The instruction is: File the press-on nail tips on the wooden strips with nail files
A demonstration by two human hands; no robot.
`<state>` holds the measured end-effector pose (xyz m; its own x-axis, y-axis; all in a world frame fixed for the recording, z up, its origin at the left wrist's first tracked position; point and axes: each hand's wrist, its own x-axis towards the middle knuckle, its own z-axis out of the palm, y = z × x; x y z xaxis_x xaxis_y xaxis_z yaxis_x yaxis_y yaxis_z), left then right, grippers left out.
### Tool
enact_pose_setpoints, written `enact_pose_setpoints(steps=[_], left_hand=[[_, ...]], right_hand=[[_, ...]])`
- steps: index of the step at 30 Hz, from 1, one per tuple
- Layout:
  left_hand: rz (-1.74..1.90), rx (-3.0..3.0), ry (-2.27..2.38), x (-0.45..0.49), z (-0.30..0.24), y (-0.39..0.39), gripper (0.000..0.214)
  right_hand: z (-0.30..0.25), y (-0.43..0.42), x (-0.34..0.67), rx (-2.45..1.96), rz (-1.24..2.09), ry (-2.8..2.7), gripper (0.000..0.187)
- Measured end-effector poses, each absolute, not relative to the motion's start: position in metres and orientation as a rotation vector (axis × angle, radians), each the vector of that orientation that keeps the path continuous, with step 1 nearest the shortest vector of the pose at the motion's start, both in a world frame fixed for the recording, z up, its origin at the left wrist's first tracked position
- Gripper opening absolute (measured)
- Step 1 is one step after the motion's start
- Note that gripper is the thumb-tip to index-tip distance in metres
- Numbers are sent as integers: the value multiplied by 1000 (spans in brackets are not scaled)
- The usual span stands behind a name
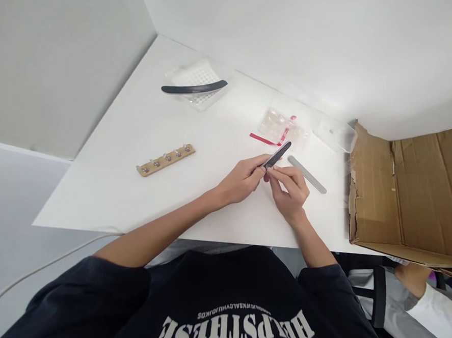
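My left hand [241, 179] pinches the near end of a dark nail file [277, 154], which angles up and to the right over the white table [131, 129]. My right hand [288, 190] is curled just beneath the file, its fingertips pressed together at the file's lower end; whether they hold something small there I cannot make out. A grey nail file [307, 174] lies flat on the table just right of my right hand.
A tan wooden strip with metal studs [165, 160] lies to the left. A curved black file [194, 87] rests on a clear tray at the back. A clear bag of nail tips [280, 127], a clear box [334, 133] and an open cardboard box [411, 193] are on the right.
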<state>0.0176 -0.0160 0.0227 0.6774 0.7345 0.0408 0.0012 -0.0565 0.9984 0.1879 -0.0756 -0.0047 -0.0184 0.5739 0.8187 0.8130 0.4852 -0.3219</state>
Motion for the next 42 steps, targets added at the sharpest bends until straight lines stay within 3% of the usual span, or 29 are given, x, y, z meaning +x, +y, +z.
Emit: enact_pose_setpoints(steps=[7,21,27,32,36,42], left_hand=[[660,1539,638,17,23,-16,22],[656,1529,645,17,23,-15,21],[675,1569,652,17,22,-15,23],[672,1550,642,17,18,-16,28],[653,1501,623,18,16,-15,33],[721,1415,620,20,19,-14,35]], right_hand=[[-3,-75,187,-1125,-290,-1699,43],[-5,-76,191,-1132,-224,-1712,46],[-9,-78,193,-1209,-235,-1705,32],[6,-77,192,-1317,165,-1454,4],[14,-72,200,-1307,657,-1171,14],[12,-72,201,-1295,862,-1152,24]])
